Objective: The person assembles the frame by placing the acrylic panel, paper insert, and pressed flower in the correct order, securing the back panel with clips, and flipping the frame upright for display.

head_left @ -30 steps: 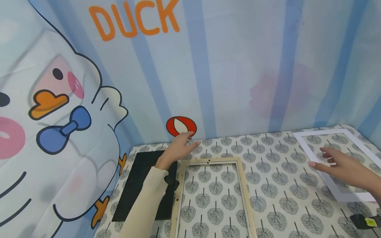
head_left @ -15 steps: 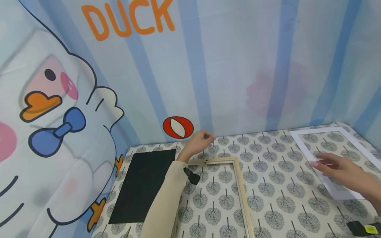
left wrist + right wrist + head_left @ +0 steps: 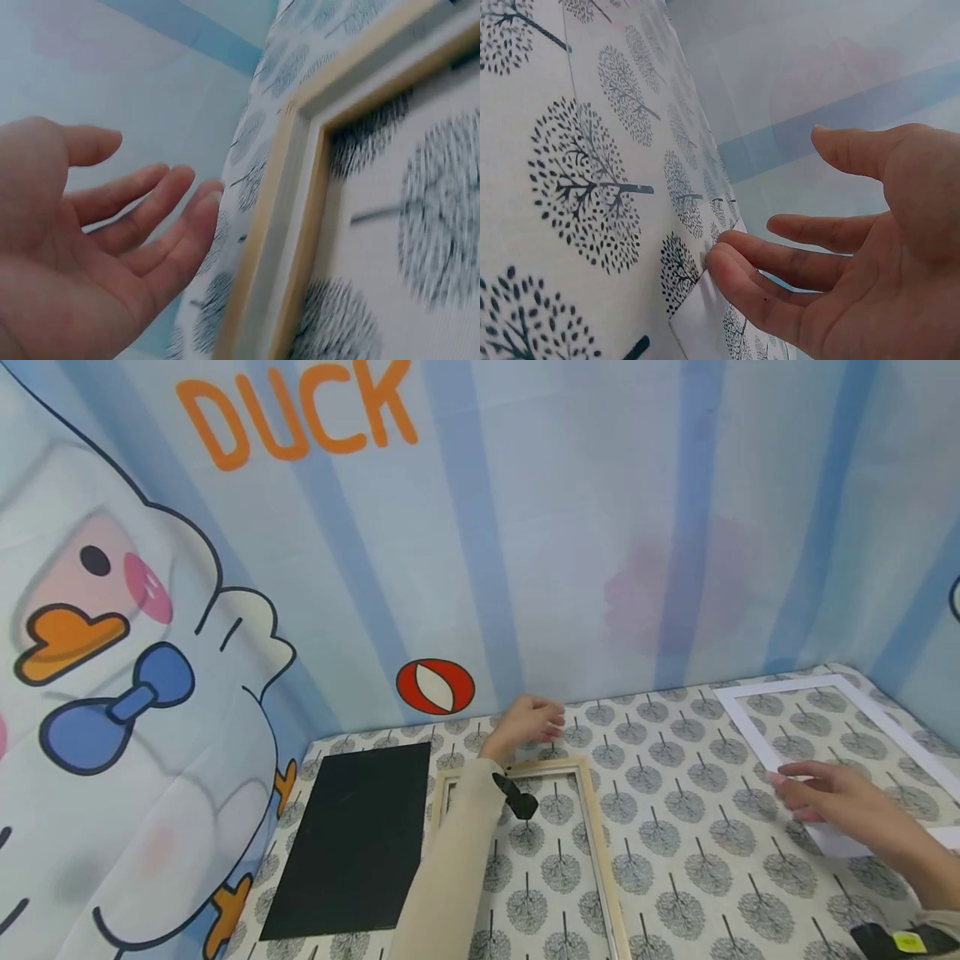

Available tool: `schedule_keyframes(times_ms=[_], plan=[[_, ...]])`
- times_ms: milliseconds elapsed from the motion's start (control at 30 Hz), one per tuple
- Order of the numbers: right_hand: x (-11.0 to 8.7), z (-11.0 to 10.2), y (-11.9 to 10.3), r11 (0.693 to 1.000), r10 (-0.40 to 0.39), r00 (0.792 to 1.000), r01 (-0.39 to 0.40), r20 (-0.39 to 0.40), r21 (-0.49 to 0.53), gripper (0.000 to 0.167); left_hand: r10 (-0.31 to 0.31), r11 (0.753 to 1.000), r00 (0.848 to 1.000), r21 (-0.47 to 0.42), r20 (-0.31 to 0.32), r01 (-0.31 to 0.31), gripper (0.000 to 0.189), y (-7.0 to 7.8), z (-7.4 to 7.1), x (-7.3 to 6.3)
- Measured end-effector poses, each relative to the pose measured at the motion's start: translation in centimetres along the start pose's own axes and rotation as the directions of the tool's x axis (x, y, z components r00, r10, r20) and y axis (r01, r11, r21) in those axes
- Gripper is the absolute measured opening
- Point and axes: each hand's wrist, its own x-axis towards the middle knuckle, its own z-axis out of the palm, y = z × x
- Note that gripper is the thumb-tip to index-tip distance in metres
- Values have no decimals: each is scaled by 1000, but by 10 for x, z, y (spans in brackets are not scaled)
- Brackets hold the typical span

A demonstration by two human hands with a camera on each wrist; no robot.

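Above the far edge of a pale wooden frame (image 3: 600,860) is my left hand (image 3: 525,722), its fingers loosely bent with nothing in them. The left wrist view shows the same hand (image 3: 97,232) palm up beside the frame's corner (image 3: 300,120). The left forearm covers much of the frame's left side. My right hand (image 3: 836,797) is over the near left part of a white mat border (image 3: 750,727). In the right wrist view its relaxed fingers (image 3: 780,262) hold nothing and overlap the white border (image 3: 701,319); contact cannot be told.
A black rectangular panel (image 3: 352,835) lies left of the wooden frame. Everything rests on a tree-print cloth (image 3: 675,843). Behind stands a fabric backdrop (image 3: 570,527) with a duck picture (image 3: 187,760) on the left. Each wrist carries a dark strapped device (image 3: 517,797).
My left hand has moved right, from beside the black panel to the frame's far edge. The right hand has shifted slightly nearer and left. The head view has turned a little right.
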Motion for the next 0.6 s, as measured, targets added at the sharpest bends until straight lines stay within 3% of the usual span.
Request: schedule_keyframes(times_ms=[167, 367, 600], plan=[[1, 2, -1, 997, 12, 999, -16, 47, 74, 82, -84, 986, 996, -150, -43, 76, 41, -5, 10, 7], [0, 2, 2, 975, 40, 996, -57, 82, 217, 80, -163, 945, 985, -294, -48, 142, 47, -9, 22, 16], [0, 2, 9, 921, 65, 992, -100, 106, 376, 80, -187, 926, 982, -331, 14, 181, 59, -9, 31, 22]])
